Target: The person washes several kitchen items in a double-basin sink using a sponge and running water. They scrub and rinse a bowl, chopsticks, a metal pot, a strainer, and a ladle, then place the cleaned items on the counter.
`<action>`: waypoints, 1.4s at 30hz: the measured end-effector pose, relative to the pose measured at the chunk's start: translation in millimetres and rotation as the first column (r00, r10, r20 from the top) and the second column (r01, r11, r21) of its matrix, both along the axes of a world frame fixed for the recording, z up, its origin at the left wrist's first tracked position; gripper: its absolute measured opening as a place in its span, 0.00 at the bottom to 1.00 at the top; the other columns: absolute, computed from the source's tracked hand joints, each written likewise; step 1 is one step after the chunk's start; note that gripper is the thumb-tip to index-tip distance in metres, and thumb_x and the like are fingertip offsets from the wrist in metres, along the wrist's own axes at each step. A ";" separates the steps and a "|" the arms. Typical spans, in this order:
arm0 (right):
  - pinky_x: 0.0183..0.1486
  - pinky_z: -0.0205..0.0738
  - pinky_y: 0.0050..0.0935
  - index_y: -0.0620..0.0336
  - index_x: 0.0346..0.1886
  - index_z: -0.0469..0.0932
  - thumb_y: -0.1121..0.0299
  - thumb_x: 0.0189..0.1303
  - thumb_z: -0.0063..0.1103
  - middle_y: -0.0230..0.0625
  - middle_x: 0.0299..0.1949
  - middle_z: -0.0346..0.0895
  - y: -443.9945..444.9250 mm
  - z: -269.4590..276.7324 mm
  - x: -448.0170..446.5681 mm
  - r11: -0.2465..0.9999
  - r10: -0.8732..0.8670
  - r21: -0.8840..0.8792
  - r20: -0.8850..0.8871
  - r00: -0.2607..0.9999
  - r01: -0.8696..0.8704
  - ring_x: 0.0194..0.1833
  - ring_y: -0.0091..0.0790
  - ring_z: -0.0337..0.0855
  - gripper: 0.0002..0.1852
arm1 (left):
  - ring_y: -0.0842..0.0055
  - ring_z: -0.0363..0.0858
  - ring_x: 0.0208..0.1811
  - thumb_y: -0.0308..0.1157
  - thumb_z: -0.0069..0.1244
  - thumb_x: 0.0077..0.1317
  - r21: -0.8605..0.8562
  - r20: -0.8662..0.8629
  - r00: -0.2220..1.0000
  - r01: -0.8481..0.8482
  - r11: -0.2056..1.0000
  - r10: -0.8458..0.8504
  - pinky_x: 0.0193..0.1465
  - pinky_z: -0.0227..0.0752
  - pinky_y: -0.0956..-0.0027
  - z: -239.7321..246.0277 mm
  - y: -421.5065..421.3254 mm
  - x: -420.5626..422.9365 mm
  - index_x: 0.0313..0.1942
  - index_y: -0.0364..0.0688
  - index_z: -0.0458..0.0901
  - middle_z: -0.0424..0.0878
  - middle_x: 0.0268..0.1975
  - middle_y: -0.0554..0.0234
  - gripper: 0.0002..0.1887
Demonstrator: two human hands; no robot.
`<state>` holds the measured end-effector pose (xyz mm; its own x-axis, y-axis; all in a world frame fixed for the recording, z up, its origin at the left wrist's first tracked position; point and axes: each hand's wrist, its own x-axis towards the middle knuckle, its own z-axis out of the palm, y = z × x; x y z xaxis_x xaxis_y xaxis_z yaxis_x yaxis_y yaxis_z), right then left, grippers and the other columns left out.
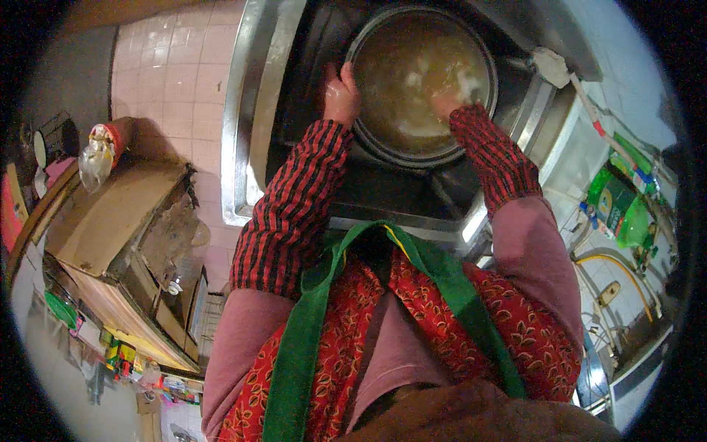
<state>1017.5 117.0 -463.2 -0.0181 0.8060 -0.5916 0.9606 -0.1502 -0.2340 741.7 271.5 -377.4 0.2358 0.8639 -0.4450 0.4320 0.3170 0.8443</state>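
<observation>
A large round metal pot (359,130) stands in the dark sink basin (381,190), filled with cloudy, brownish water (403,66). My left hand (341,98), wet, is at the pot's left rim, thumb up against the outside; its other fingers are partly hidden. My right hand (443,104) dips into the water near the right side. Below the surface its fingers are blurred, and whether they hold anything cannot be made out. Pale patches, foam or glare, show on the water. Red-and-black striped sleeve covers wrap both forearms.
The sink's metal rim (235,110) runs along the left. At upper right lies a whitish long-handled tool (552,67). Green plastic packaging (618,199) and a yellow hose (624,265) are at right. A cardboard box (116,221) and a red container (113,143) stand left, beside pink tiles (177,83).
</observation>
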 end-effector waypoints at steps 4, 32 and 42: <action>0.39 0.74 0.42 0.67 0.32 0.81 0.71 0.52 0.50 0.51 0.34 0.79 -36.6 1.7 -44.2 0.783 0.412 -0.483 -0.069 0.909 -0.392 0.38 0.49 0.80 0.11 | 0.44 0.69 0.55 0.49 0.33 0.70 0.023 -0.017 1.000 0.001 1.000 0.000 0.56 0.62 0.57 -4.9 -2.4 0.0 0.54 0.25 0.65 0.72 0.51 0.30 0.30; 0.43 0.72 0.41 0.56 0.38 0.82 0.61 0.59 0.50 0.38 0.38 0.80 -0.8 -13.3 -49.0 0.736 0.427 -0.545 -0.086 0.900 -0.401 0.41 0.38 0.78 0.14 | 0.45 0.67 0.58 0.49 0.36 0.69 -0.108 -0.041 0.999 -0.009 0.994 0.004 0.59 0.62 0.59 21.2 0.3 0.4 0.57 0.26 0.64 0.69 0.54 0.27 0.31; 0.36 0.72 0.43 0.64 0.26 0.78 0.68 0.52 0.54 0.49 0.28 0.76 153.4 8.5 -54.9 0.996 -0.025 0.082 -0.062 0.998 0.030 0.31 0.50 0.76 0.09 | 0.46 0.67 0.58 0.48 0.36 0.69 -0.150 -0.096 0.994 0.035 0.988 -0.050 0.60 0.62 0.59 11.3 1.5 -2.5 0.59 0.26 0.61 0.69 0.55 0.29 0.31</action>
